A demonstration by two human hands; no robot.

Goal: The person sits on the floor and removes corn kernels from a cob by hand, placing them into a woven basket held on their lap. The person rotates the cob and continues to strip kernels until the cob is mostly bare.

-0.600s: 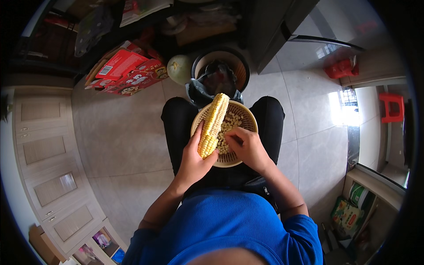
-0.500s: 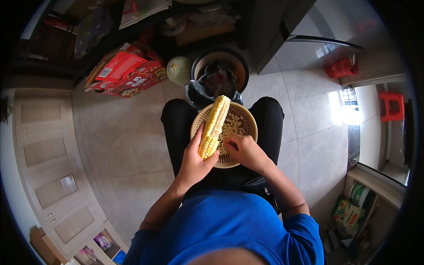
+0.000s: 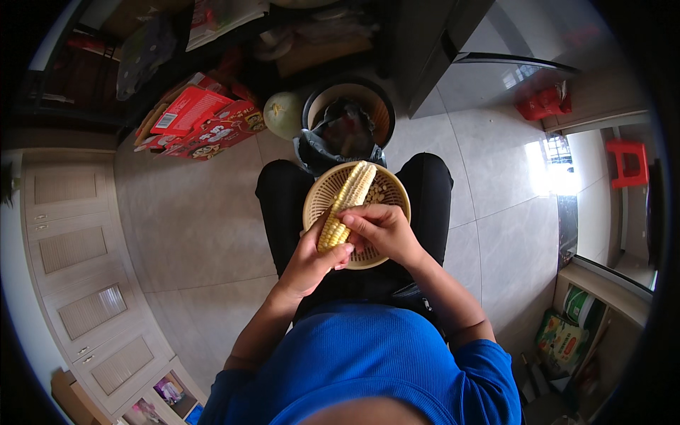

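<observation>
A yellow corn cob (image 3: pixel 352 185) slants over a tan plastic basket (image 3: pixel 404 205) that rests on my lap. My left hand (image 3: pixel 309 260) is wrapped round the cob's lower end. Against the middle of the cob, the fingers of my right hand (image 3: pixel 380 230) are pinched on its kernels. Part of the cob is bare of kernels, while full rows show along its left side and lower end. Loose corn kernels (image 3: pixel 379 190) lie in the basket, mostly hidden by my right hand and the cob.
Beyond my knees stands a bin (image 3: pixel 387 117) with a dark bag in it. Beside it sit a pale green melon (image 3: pixel 283 115) and a red carton (image 3: pixel 205 124). Cabinets (image 3: pixel 74 244) line the left; a red stool (image 3: pixel 627 163) is at far right.
My right hand has risen from the basket to the middle of the cob. The cob has tipped slightly and turned in my left hand, showing more of its bare side.
</observation>
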